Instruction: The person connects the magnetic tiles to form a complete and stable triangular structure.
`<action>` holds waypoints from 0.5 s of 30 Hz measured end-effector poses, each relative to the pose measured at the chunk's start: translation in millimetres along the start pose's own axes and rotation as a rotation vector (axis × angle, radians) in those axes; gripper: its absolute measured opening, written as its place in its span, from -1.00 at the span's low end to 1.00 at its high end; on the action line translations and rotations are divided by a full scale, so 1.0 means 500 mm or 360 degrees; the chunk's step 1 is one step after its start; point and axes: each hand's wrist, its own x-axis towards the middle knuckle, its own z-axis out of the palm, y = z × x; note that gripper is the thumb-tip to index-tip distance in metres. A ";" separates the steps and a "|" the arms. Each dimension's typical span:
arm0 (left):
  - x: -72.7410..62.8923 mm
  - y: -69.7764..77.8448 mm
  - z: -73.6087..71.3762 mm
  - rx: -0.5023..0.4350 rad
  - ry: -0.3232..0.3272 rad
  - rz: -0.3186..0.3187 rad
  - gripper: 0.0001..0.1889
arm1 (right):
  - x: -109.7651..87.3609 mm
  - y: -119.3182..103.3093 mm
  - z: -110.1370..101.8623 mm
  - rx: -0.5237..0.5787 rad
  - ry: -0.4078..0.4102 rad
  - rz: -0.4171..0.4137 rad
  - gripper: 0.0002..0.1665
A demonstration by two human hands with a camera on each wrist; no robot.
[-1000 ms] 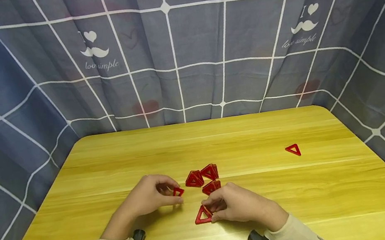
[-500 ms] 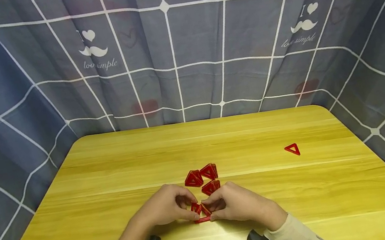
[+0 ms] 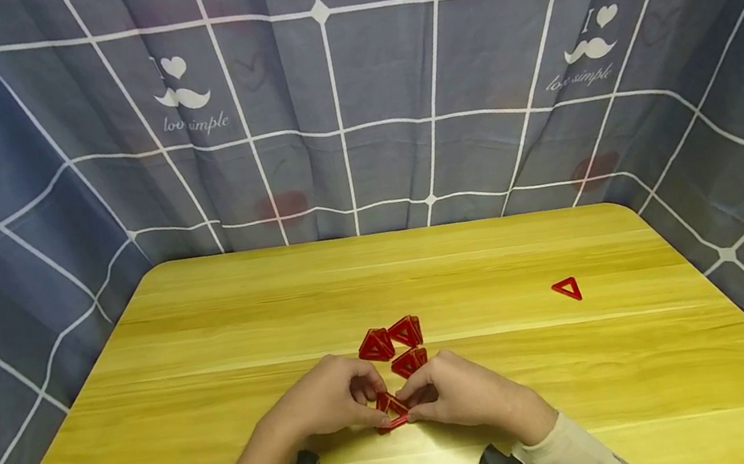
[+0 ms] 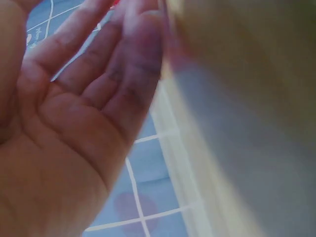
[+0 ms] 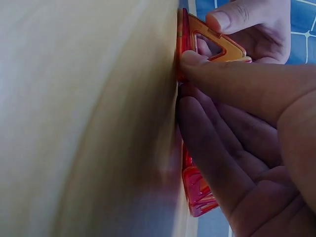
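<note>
Between my two hands a small group of red see-through triangle tiles stands on the table, leaning together like a pyramid. My left hand pinches the left side of it with thumb and fingers. From the right, my right hand pinches the other side low down. In the right wrist view one tilted triangle tile looks orange and meets a red tile lying against the tabletop; the left thumb rests on its upper edge. The left wrist view shows mostly the left palm, the tiles almost wholly hidden.
Just behind the hands sit three red tile pyramids, close together. A single flat red triangle tile lies far to the right on the yellow wooden table. A grey-blue checked curtain hangs around the table's back and sides.
My left hand has moved right, bringing its triangle tile against the tiles at the right hand. These now lean together. The right hand has stayed nearly in place.
</note>
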 end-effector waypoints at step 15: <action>0.008 -0.009 0.004 -0.0024 -0.0167 -0.0034 -0.59 | -0.032 0.002 -0.073 -0.0001 0.0005 0.0082 -0.76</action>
